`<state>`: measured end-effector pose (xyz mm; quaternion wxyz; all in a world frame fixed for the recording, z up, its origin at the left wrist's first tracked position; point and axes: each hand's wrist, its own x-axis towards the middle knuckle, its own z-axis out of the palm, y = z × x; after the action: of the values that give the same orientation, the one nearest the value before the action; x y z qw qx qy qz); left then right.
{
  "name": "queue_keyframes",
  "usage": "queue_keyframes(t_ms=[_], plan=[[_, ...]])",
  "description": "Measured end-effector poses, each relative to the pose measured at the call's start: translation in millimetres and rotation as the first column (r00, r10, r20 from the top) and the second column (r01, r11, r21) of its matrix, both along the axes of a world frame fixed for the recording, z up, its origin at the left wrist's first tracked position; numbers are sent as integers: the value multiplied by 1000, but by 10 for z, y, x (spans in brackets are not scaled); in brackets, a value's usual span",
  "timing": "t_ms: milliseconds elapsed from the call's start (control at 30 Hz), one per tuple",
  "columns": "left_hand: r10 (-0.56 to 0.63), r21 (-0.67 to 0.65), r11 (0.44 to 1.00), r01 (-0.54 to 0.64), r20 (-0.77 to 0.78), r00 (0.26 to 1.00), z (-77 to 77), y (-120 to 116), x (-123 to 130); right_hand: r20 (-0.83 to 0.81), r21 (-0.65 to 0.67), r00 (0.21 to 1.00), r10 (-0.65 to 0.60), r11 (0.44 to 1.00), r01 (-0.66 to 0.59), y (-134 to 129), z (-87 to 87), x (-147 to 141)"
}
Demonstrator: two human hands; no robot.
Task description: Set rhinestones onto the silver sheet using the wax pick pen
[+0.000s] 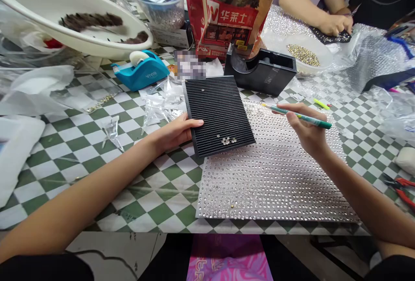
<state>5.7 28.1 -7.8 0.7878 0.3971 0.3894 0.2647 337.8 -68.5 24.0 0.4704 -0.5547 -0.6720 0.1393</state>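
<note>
Straight ahead of you, at 12 o'clock, a black ridged tray (pixel 220 112) sits on a green-and-white checked worktop (pixel 78 186). A small cluster of clear rhinestones (pixel 226 141) lies near its lower edge. Your left hand (pixel 173 134) comes in from 8 o'clock, its fingers extended and close together, with the fingertips resting on the tray's left edge. Your right hand (pixel 308 132) comes in from 4 o'clock, pinching a green pen-shaped tool (pixel 298 116) between thumb and fingers. The tool's tip points toward 10 o'clock, just above the top edge of a large rhinestone sheet (pixel 269 173). That sheet lies under your right hand, touching the tray's lower right corner.

Beyond the tray, a blue tape dispenser (pixel 141 71) sits at 11 o'clock and a black tape dispenser (pixel 261 70) at 1 o'clock. Behind them stands a red snack bag (pixel 227 8). A white basin (pixel 74 26) tilts at 10 o'clock. Red-handled pliers (pixel 397 188) lie at 3 o'clock. At 1 o'clock, a co-worker's hand (pixel 335 25) rests on a dark sheet (pixel 330 36), beside a white bowl of gold studs (pixel 303 55).
</note>
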Motion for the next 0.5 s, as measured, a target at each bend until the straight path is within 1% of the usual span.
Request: queue_keyframes(t_ms=[100, 200, 333, 500], plan=[[-12, -2, 1000, 12, -42, 999, 35, 35, -4, 20, -45, 1000, -17, 999, 18, 34, -167, 39], [-36, -5, 999, 36, -69, 997, 53, 54, 9, 44, -60, 999, -4, 998, 6, 54, -268, 20], [-77, -3, 997, 77, -75, 994, 42, 71, -3, 84, -44, 996, -19, 999, 23, 58, -308, 3], [-95, -2, 996, 95, -59, 994, 9, 88, -38, 87, -12, 996, 6, 1000, -5, 65, -350, 24]])
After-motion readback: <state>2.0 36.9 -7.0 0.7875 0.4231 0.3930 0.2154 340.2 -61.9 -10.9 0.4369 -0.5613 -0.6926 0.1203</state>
